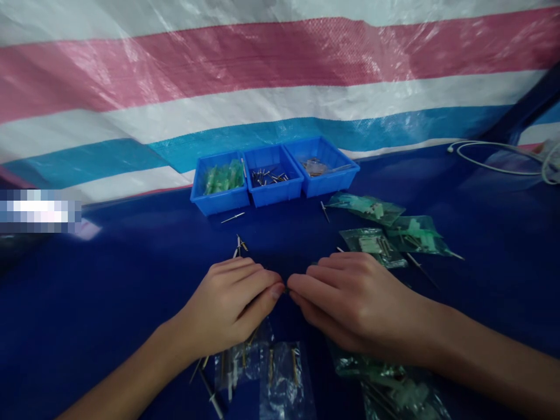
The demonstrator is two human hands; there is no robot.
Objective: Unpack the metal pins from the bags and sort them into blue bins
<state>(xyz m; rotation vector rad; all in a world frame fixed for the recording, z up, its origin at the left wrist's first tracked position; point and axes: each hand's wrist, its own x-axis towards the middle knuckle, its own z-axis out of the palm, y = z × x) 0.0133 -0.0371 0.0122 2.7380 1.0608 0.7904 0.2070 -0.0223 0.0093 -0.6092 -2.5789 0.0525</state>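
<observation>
My left hand and my right hand meet fingertip to fingertip over the middle of the table, a small gap between them. Both are closed in a pinch. A tiny dark bit shows at the left fingertips; what either hand grips is too small or hidden to name. Below them lie clear plastic bags holding brass-coloured and silver pins. Green-tinted bags with metal and white plastic parts lie partly under my right forearm. Loose rivet-like metal pins are by my left wrist, and a few more lie just beyond my left hand.
Three blue bins stand at the back: one with green bags, one with loose metal pins, one with clear bags. More filled green bags lie to the right. A white cable curls at far right, before a striped sheet.
</observation>
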